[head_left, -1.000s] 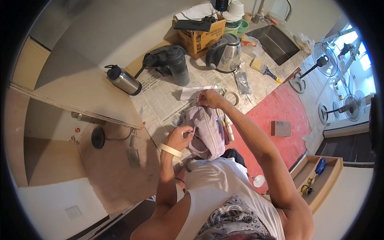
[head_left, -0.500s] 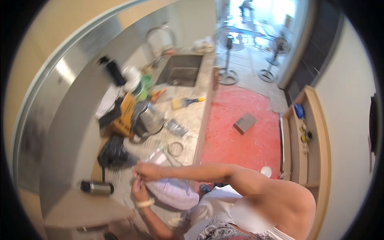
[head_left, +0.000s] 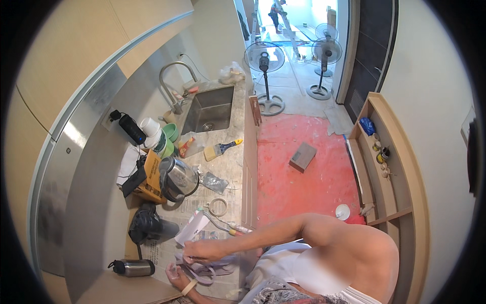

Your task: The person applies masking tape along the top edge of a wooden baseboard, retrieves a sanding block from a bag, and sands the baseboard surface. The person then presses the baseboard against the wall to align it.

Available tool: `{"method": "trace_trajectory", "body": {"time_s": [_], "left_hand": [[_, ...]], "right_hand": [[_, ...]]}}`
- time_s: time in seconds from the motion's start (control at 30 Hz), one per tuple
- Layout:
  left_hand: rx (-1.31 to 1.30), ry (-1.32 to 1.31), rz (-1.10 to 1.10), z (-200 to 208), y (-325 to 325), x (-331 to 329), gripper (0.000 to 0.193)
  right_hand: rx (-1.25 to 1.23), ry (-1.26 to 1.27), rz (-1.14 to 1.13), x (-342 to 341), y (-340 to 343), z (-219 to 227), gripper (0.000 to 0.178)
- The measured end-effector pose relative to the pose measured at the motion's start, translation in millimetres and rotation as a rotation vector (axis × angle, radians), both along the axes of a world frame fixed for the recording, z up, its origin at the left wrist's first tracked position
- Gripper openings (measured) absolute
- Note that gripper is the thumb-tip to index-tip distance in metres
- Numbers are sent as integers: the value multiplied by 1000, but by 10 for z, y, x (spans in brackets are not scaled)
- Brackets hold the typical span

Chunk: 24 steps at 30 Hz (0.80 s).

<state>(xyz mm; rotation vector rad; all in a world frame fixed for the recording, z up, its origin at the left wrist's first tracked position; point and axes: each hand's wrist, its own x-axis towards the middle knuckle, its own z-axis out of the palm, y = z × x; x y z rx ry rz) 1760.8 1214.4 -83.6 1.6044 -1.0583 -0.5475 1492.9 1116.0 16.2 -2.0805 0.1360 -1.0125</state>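
Note:
On the newspaper-covered counter, a light purple cloth bag point(head_left: 223, 266) with a loop strap point(head_left: 206, 278) lies close against me, partly hidden under my right forearm. My right hand point(head_left: 200, 251) is closed at the bag's top edge and pinches its cloth. Just nearer, my left hand point(head_left: 177, 278) is apart from the bag, its fingers spread and a pale band on the wrist. Beyond my right hand lies a pale pink-white sheet point(head_left: 192, 229). A roll of tape point(head_left: 218, 206) rests farther along the counter.
Left of my hands stand a steel tumbler point(head_left: 132, 268), a black kettle point(head_left: 147, 225) and a clear-bodied kettle point(head_left: 178, 177). A brush point(head_left: 223, 149) lies before the sink point(head_left: 208, 109). On the red floor sheet sits a grey block point(head_left: 302, 157); fans point(head_left: 264, 61) and a distant person point(head_left: 276, 15) are beyond.
My left hand has come away from my right and opened. Both hands have moved lower in the picture, and the bag looks flatter, its strap now showing. The view has shifted.

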Motion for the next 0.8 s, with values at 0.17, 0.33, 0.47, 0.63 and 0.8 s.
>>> {"method": "trace_trajectory", "body": {"time_s": [0.17, 0.33, 0.47, 0.63, 0.8], "left_hand": [[-55, 18, -259, 913, 176, -1026, 39], [89, -489, -202, 830, 224, -819, 12], [168, -371, 3, 942, 566, -518, 16], [113, -113, -251, 1035, 653, -747, 20], [163, -87, -276, 1174, 539, -1002, 19]], "right_hand": [[82, -7, -103, 150, -74, 26, 10], [-215, 156, 83, -324, 34, 30, 28], [-184, 381, 129, -858, 301, -212, 31], [103, 373, -132, -693, 327, -124, 29], [-51, 305, -13, -312, 280, 137, 38]]}}
